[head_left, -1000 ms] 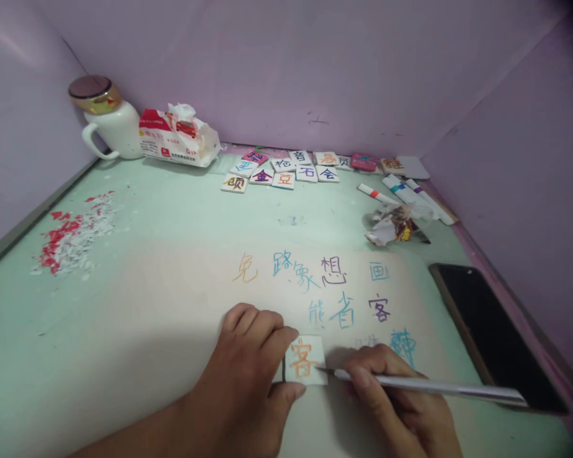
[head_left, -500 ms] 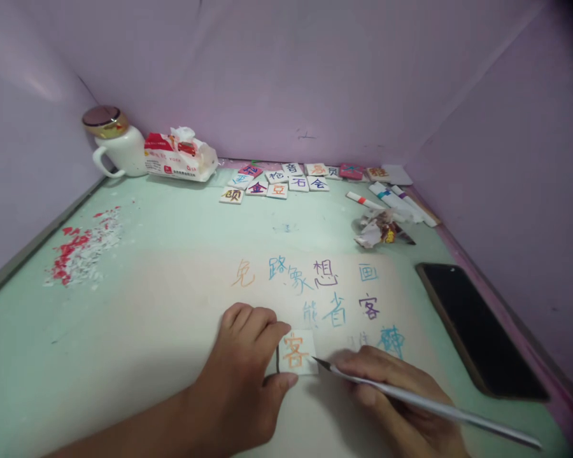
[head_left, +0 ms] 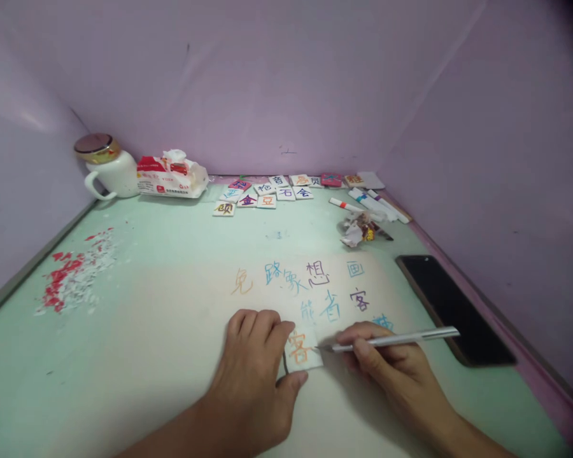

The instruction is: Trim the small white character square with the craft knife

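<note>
A small white square tile (head_left: 314, 360) bearing an orange character lies on the table, its left edge marked by a dark line. My left hand (head_left: 260, 375) pinches it between thumb and index finger at its left side. Between the thumb and fingers of my right hand (head_left: 386, 362) is a slim silver craft knife (head_left: 405, 336). Its pointed blade meets the right part of the tile, near the end of an orange stroke. The handle slants up slightly to the right. Whether the blade is sunk into the surface I cannot tell.
Characters are written on the green tabletop (head_left: 172, 235) beyond my hands. A phone (head_left: 456, 308) lies at right, near crumpled wrapper (head_left: 363, 230) and markers (head_left: 372, 205). Lettered tiles (head_left: 266, 201), a tissue pack (head_left: 172, 178) and a lidded mug (head_left: 117, 175) stand behind. Red and white shavings (head_left: 76, 270) lie left.
My right hand has turned the craft knife, so its handle is raised and more level. The blade stays at the tile's right side. The whole view has shifted slightly.
</note>
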Demonstrator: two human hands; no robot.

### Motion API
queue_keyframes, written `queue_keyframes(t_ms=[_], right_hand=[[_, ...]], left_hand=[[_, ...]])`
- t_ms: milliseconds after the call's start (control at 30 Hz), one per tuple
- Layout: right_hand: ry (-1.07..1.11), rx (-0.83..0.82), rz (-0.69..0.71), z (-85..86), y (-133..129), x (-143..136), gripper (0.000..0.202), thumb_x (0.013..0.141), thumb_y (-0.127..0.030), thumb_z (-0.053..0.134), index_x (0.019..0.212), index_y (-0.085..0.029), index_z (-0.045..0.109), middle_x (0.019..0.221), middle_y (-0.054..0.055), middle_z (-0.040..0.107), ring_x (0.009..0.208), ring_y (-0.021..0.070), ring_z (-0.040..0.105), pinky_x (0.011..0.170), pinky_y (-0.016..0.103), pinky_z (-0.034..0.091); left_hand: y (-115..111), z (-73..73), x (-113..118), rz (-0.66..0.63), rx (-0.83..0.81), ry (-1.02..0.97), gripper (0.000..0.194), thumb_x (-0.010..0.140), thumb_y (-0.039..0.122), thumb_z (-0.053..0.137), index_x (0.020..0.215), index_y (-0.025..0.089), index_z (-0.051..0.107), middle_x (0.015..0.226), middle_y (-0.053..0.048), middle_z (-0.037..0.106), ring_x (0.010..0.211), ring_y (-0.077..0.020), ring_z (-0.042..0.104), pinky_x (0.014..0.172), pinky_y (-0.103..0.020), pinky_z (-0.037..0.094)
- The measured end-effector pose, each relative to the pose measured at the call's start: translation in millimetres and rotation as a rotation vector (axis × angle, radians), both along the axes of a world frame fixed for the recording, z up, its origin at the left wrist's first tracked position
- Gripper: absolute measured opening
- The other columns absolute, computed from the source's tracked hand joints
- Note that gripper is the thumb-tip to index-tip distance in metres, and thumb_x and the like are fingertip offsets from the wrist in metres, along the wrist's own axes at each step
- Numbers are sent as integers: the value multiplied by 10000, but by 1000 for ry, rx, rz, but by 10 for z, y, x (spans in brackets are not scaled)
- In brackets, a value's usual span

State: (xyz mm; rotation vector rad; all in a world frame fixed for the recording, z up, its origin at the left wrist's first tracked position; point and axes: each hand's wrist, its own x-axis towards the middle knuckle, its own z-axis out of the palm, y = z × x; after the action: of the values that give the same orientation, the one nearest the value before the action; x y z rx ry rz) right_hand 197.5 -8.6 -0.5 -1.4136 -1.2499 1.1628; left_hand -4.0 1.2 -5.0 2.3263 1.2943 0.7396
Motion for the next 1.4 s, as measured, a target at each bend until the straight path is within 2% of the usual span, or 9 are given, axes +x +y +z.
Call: queue_keyframes(t_ms=[133,300,367,500,633,867,1133,1233,1400], right_hand=[[56,-16,-23,-5,5,-2,243,799,-420,634,754,-199,725,575,2,599,497,116,500,455,222,392],[124,361,-138,-67,6,95,140,864,-313,580,902,-258,703,675,20,612,588,153,537,498,258,429],[124,398,-152,-85,-6,137,154,891,-274,544,958,-279,682,694,20,609,609,161,549,501,261,437],[-57,327,61,-38,-50,163,177,877,-184,542,928,-284,680,676,-4,616,585,136,567,523,230,458],[-197,380,232,41,-67,145,229,824,-127,573,946,-302,659,751,-19,667,664,140,612,617,226,493],[-247,324,259,42,-23,138,210,832,-145,562,927,-310,651,686,-30,650,569,127,605,523,212,491],[-447,457,166,49,-33,105,101,794,-233,630,854,-293,685,744,-10,740,682,182,700,628,240,578],[-399,521,259,64,-25,76,141,793,-187,609,879,-290,651,716,-19,726,634,158,694,531,198,563],[-388,554,328,117,-38,35,287,761,-80,588,945,-296,633,740,-29,723,647,151,689,571,200,564]], left_hand=[[1,-17,-11,1,7,-20,374,723,165,587,1087,161,503,1015,-110,513,921,-291,456,845,-535,351],[14,-23,-5,1,17,-3,392,722,145,576,1104,165,487,1016,-113,510,921,-295,456,833,-531,358],[19,-7,8,3,-1,1,366,723,145,578,1080,162,500,1013,-113,509,925,-295,456,844,-531,351],[30,38,38,-13,-44,5,317,712,142,588,1023,144,524,990,-115,508,905,-286,459,844,-519,347],[40,56,43,-12,-55,13,310,723,139,589,1025,151,521,981,-106,517,888,-271,470,838,-501,354],[28,61,4,-47,-80,15,403,711,152,608,1098,157,494,1012,-101,519,907,-269,471,884,-520,323],[47,111,-19,-68,-140,22,413,684,121,593,1086,158,503,1004,-96,507,905,-266,447,871,-502,330],[44,111,-39,-88,-144,13,418,673,114,584,1082,157,509,1000,-98,501,904,-267,442,868,-494,335],[9,61,-50,-88,-62,9,454,676,112,564,1122,152,489,1006,-110,498,907,-274,446,860,-494,342]])
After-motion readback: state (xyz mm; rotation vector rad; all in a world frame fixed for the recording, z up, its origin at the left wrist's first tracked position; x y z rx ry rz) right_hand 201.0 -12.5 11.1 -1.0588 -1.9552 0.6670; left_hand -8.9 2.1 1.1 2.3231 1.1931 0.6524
